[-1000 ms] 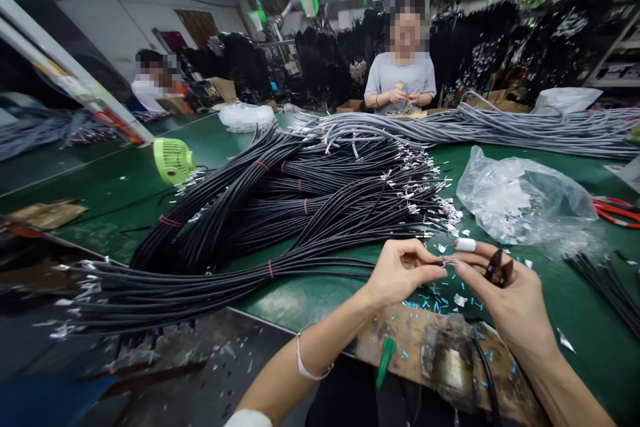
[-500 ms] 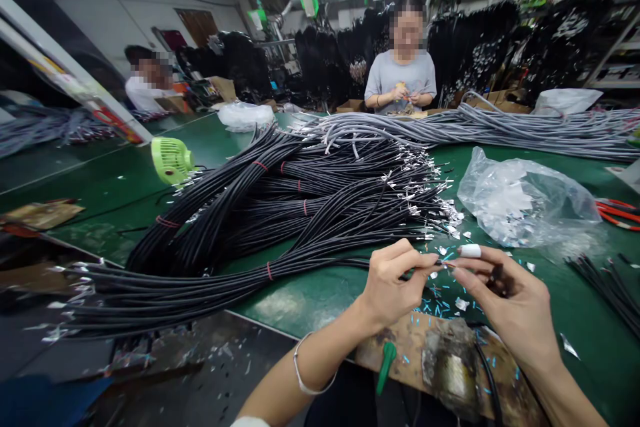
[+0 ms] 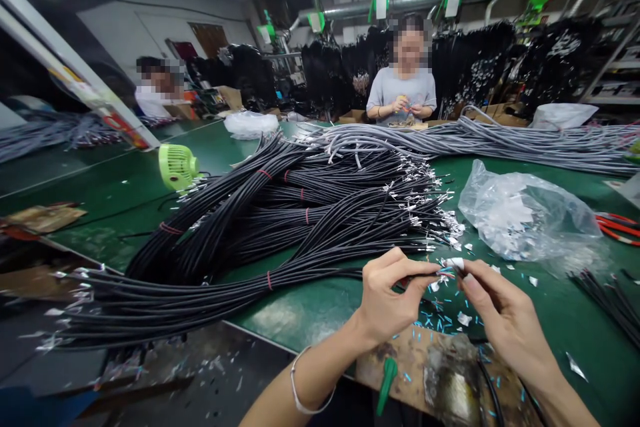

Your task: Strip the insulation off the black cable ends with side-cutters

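Note:
My left hand (image 3: 393,287) pinches a black cable near its end, between thumb and forefinger. Thin coloured wires (image 3: 447,272) fan out of that end toward my right hand (image 3: 505,320). The right thumb and forefinger, the latter wrapped in white at the tip, are closed at the wire tips; their exact contact is partly hidden. The cable's black length (image 3: 345,273) runs left into a bundle of black cables (image 3: 200,300) tied with a red band. Small blue bits (image 3: 437,321) and white scraps (image 3: 464,319) lie scattered below my hands.
In front of me sits a stained board (image 3: 373,367) bearing a metal block (image 3: 453,380) and a green lever (image 3: 387,383). A clear plastic bag (image 3: 525,213), grey cables (image 3: 540,140) and a green fan (image 3: 177,167) lie around the pile. A co-worker (image 3: 403,90) sits opposite.
My right fingers have closed in at the wire tips, and the coloured wires now show fanned apart. The view has tilted up slightly.

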A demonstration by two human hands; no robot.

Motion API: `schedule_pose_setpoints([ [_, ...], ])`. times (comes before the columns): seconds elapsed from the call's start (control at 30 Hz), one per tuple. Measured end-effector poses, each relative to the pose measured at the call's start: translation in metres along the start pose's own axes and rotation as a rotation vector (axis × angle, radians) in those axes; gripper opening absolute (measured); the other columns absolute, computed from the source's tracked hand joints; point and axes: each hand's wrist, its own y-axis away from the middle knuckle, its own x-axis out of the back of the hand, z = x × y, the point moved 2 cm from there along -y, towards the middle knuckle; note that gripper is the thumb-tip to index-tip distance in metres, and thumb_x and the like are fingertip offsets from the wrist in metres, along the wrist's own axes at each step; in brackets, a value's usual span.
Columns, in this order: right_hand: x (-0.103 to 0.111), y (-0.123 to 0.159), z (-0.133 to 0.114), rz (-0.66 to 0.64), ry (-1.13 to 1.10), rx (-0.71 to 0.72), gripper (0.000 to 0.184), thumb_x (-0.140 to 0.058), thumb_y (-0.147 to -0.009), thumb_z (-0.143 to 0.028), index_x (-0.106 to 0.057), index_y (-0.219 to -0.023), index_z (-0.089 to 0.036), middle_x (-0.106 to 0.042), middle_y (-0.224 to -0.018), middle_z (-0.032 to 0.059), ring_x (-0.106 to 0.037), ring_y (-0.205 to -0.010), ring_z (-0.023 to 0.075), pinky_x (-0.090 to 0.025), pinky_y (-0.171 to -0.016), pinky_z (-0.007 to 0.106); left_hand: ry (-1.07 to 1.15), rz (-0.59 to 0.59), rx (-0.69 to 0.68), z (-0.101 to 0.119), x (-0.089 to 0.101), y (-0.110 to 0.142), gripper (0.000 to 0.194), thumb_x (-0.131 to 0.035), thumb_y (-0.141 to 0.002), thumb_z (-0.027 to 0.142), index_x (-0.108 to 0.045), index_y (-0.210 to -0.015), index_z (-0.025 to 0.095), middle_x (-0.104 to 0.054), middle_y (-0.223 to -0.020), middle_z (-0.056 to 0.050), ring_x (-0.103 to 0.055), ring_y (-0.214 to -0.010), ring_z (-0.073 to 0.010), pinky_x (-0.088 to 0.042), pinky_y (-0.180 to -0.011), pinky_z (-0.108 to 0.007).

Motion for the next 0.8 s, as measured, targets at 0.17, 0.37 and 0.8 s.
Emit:
schedule_pose_setpoints([
  [0.17,0.001,-0.002,-0.008,-0.058,0.013,0.073,0.022,-0.052,-0.086,-0.026,-0.069,-0.101,-0.023,-0.066,-0.082,0.0029,-0.062,-0.070,0.0150,-0.051,-0.060,0.022,0.005,-0.011,-0.010,0.001,0.000,-0.001,0.010,-0.067,-0.073,0.009,-0.073,-0.080,0.014,-0.058,-0.057,-0.001,-0.045,-0.049,-0.0084,-0.036,-0.043,-0.020],
  [0.37,0.000,-0.004,-0.012,-0.061,0.011,0.083,0.021,-0.053,-0.086,-0.027,-0.070,-0.097,-0.022,-0.063,-0.073,0.0008,-0.060,-0.064,0.0136,-0.050,-0.058,0.021,-0.018,-0.028,-0.023,0.000,-0.002,0.001,0.010,-0.066,-0.075,0.011,-0.073,-0.081,0.014,-0.059,-0.056,-0.001,-0.046,-0.048,-0.0085,-0.037,-0.043,-0.020],
  [0.8,-0.002,-0.002,-0.007,-0.075,-0.014,0.121,0.025,-0.053,-0.086,-0.016,-0.064,-0.105,-0.029,-0.061,-0.076,-0.0019,-0.059,-0.069,0.0112,-0.046,-0.058,0.018,-0.080,0.011,-0.066,0.002,-0.004,0.003,0.010,-0.065,-0.075,0.009,-0.073,-0.081,0.014,-0.062,-0.057,-0.001,-0.047,-0.049,-0.0090,-0.038,-0.045,-0.021],
])
